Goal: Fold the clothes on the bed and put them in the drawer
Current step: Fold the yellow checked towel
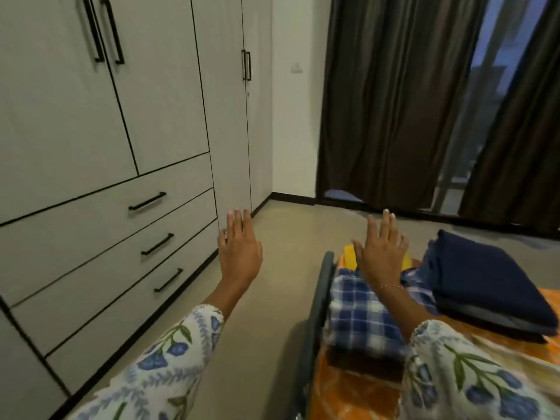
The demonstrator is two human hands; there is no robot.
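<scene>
Both hands up in air, holding nothing. L hand fingers straight, close together; three closed wardrobe drawers to their left. R hand fingers straight, slightly spread; below them a folded blue plaid shirt, folded navy stack to their right on bed.

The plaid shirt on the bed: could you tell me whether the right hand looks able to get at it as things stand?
Probably yes. The right hand hovers open and empty just above the plaid shirt, with nothing between them; the navy stack lies off to the side.
</scene>
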